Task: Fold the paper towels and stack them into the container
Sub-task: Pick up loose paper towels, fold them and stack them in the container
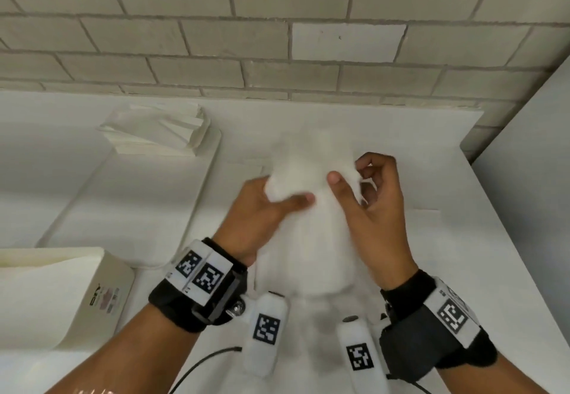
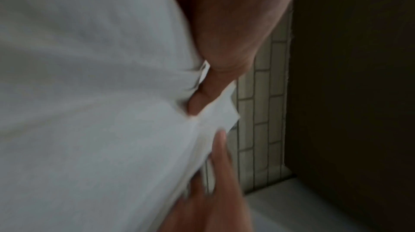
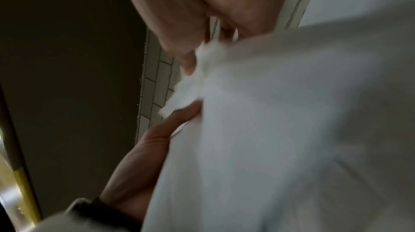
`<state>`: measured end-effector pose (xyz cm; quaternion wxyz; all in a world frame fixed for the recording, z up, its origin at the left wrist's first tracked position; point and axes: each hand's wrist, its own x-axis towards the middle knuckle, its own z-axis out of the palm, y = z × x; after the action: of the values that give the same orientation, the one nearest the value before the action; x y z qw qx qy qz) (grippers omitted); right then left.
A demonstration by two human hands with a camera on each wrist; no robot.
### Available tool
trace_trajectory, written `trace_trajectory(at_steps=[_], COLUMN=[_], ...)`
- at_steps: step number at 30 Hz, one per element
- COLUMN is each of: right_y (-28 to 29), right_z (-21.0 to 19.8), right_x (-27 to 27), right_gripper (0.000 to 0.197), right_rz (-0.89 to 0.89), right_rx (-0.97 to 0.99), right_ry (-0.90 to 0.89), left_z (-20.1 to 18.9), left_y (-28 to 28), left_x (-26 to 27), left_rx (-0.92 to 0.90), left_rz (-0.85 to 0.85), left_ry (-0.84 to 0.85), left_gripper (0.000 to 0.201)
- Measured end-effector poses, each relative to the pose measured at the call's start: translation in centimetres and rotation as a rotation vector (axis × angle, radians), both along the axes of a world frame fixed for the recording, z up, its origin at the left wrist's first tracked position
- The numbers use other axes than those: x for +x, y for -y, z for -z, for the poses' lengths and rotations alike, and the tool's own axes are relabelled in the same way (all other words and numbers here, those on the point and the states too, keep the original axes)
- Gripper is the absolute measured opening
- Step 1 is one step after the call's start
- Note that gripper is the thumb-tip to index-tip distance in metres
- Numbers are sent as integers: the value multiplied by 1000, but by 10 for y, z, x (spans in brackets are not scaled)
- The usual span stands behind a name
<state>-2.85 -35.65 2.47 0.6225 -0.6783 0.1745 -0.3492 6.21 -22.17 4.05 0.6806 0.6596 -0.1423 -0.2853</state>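
hands: two, left hand [image 1: 262, 217] and right hand [image 1: 374, 205]
paper towel held up: one [image 1: 308, 233]
stack of folded towels: one [image 1: 160, 131]
container: one [image 1: 61, 295]
wrist bands: two

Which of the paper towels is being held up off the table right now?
The blurred paper towel between both hands: left hand and right hand pinch its top corners. The folded stack lies in the container.

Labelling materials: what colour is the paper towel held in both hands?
White, plain; the paper towel shows best in the head view.
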Motion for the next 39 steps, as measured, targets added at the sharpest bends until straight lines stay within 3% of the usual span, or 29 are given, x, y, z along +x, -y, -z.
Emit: trace_trajectory(at_steps=[2, 3, 6, 7, 9, 11, 17, 19, 21, 23, 26, 28, 29, 31, 33, 34, 37, 39], right_y=[1, 4, 3, 0, -10, -15, -18, -14, -5, 9, 27, 34, 34, 27, 13, 6, -12, -12], right_z=[10, 17, 47, 57, 66, 65, 57, 51, 44, 35, 12, 0, -3, -7, -4, -2, 4, 9], right_x=[-10, -17, -37, -41, -44, -43, -44, -44, -44, -46, -47, -47, -47, -46, -47, -48, -54, -57], right_gripper=[26, 27, 46, 55, 66, 65, 36, 24, 25, 29, 8, 10, 19, 33, 37, 39, 45, 42], right_rz=[-166, -302, -786, -894, -944, -886, -841, -823, -795, -710, -506, -398, -358, -311, -332, -365, -443, -429], right_rx=[-22, -156, -833, -968, -1097, -1145, -1033, -945, -801, -583, -275, -61, 21, 129, 163, 139, 12, 59], right_ry=[-134, -242, -681, -777, -853, -828, -897, -909, -829, -686, -477, -304, -230, -136, -117, -139, -249, -290], left_z=[-11, -19, -48, -54, -63, -66, -58, -54, -54, -55, -45, -21, -6, 22, 36, 37, 39, 43], left_y=[-16, -26, -54, -60, -68, -72, -85, -89, -93, -98, -103, -96, -90, -74, -52, -41, -22, -19], left_x=[19, 28, 41, 42, 39, 33, 20, 21, 21, 22, 19, 12, 5, -14, -36, -43, -47, -44], left_rx=[5, 26, 163, 188, 207, 208, 178, 146, 23, -168, -414, -480, -474, -411, -323, -270, -151, -50], left_rz=[-203, -269, -357, -373, -381, -376, -394, -434, -473, -425, -219, -24, 44, 122, 127, 110, -9, -102], left_ry=[103, 185, 503, 581, 664, 704, 712, 654, 500, 298, 18, -87, -140, -313, -428, -435, -455, -356], left_gripper=[20, 17, 10, 9, 9, 10, 12, 22, 33, 23, 38, 20, 14, 34, 25, 17, 25, 26])
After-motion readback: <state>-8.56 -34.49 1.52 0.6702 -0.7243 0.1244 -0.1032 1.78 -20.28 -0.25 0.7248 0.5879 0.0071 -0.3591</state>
